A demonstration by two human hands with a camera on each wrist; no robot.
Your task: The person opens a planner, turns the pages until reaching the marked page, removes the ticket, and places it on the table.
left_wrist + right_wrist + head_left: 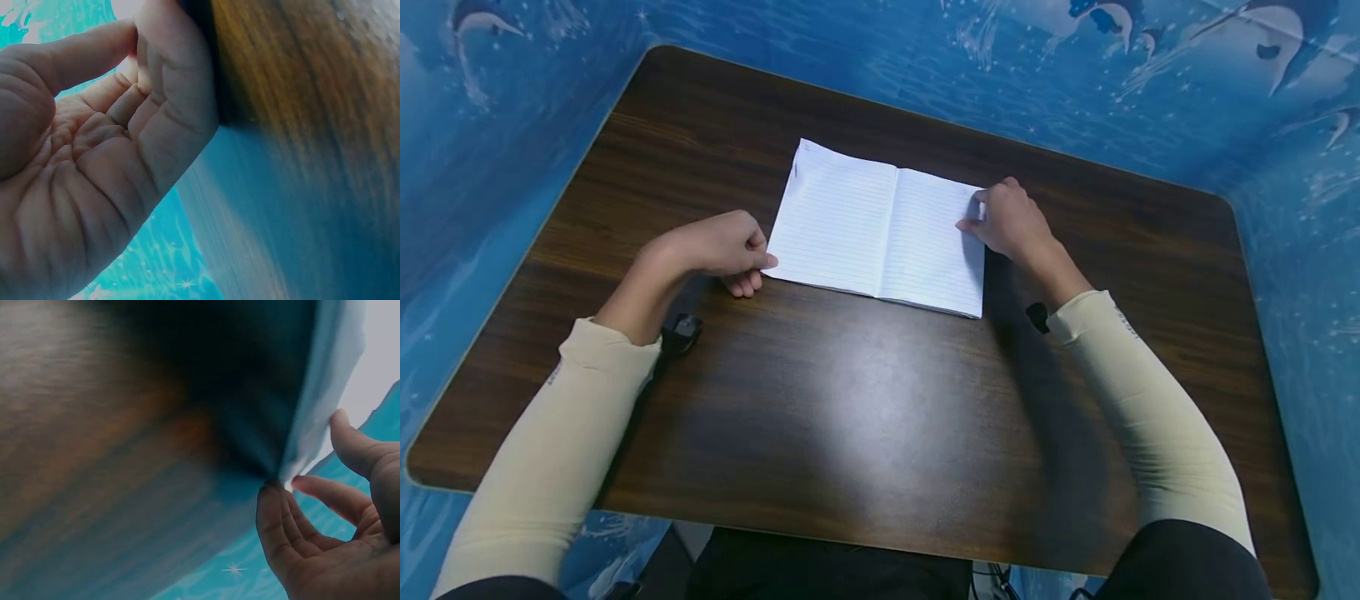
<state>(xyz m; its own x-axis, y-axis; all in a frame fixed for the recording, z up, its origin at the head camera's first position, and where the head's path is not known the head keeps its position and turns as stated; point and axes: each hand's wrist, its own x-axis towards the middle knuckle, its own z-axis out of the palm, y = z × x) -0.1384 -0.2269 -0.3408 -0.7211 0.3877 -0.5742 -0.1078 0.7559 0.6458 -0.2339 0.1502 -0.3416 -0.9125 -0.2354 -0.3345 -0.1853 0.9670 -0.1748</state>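
An open notebook with lined, largely blank white pages lies on the dark wooden table. My left hand pinches its lower left corner between thumb and curled fingers; in the left wrist view the thumb meets the index finger, and the corner itself is hidden. At the opposite side, my right hand holds the notebook's right edge. Its thumb lies on the right page, and in the right wrist view the other fingers bend against the edge of the pages.
The brown wood-grain table has rounded corners, and light glares off its front middle. Blue sea-patterned sheeting with dolphins surrounds it. Below the front edge, some black cables show. Dark wrist devices sit at both cuffs.
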